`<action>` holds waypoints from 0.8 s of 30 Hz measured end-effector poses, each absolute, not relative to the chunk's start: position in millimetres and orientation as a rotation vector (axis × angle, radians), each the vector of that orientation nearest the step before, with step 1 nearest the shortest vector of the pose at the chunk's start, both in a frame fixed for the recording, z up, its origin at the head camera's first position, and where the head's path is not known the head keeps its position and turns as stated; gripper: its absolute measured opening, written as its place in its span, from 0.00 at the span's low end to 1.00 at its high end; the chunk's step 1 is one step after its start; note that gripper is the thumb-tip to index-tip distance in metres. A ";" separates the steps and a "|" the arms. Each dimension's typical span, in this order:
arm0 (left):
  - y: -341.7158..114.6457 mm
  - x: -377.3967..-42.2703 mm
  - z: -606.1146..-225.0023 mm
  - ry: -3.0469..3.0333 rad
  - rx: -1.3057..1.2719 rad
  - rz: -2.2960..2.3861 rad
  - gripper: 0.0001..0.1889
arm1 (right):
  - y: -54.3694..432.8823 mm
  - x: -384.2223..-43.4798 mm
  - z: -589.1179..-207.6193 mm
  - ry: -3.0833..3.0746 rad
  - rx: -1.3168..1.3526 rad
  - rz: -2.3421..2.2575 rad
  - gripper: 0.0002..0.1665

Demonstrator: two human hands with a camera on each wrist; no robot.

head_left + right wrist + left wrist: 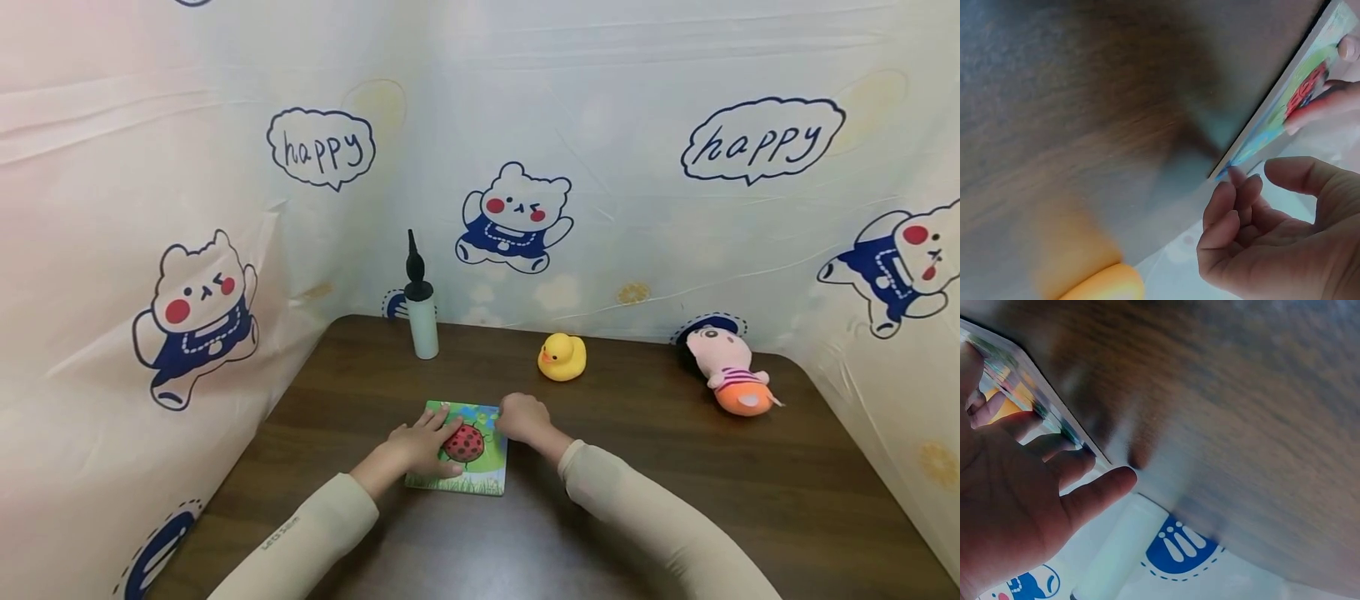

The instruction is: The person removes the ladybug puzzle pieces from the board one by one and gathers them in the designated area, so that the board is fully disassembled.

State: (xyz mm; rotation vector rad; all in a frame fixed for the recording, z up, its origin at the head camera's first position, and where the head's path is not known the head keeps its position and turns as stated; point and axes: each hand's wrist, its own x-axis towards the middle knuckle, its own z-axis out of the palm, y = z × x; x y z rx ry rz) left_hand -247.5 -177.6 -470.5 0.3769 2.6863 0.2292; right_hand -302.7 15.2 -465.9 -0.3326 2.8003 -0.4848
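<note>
A square ladybug picture board (491, 467) lies flat on the table, green with a red spotted ladybug and a grassy lower border. My left hand (423, 446) rests on its left part with the fingers spread, covering that side of the picture. In the left wrist view those fingers (1100, 494) extend over the board's edge (1063, 412). My right hand (525, 418) is at the board's upper right corner. The right wrist view shows its fingers (1219, 231) curled with a fingertip at the corner, the thumb apart from them, and nothing visible between.
Behind the board stands a pale hand pump (423, 325) with a black nozzle. A yellow rubber duck (564, 358) sits beyond my right hand. To the far right lies a plush doll (731, 371) in orange and stripes. A printed curtain (630, 242) surrounds the wooden table (637, 533).
</note>
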 end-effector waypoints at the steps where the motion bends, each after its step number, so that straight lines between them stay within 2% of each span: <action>1: -177.4 -247.9 -470.6 2.686 0.375 0.231 0.45 | 16.6 -303.6 -466.0 2.788 -0.327 -0.516 0.18; 3: -177.3 -248.5 -470.9 2.685 0.373 0.230 0.45 | 19.3 -304.7 -466.0 2.768 -0.325 -0.586 0.15; 7: -177.7 -249.7 -471.9 2.681 0.370 0.212 0.45 | 23.0 -302.9 -464.8 2.759 -0.340 -0.661 0.04; 12: -177.3 -249.9 -470.1 2.683 0.371 0.200 0.45 | 20.9 -298.9 -464.7 2.743 -0.371 -0.714 0.10; 17: -175.9 -248.8 -467.9 2.681 0.392 0.208 0.44 | 17.6 -294.3 -465.4 2.809 -0.403 -0.484 0.22; 24: -175.9 -246.8 -469.3 2.683 0.383 0.205 0.44 | 15.2 -291.5 -468.6 2.821 -0.468 -0.426 0.22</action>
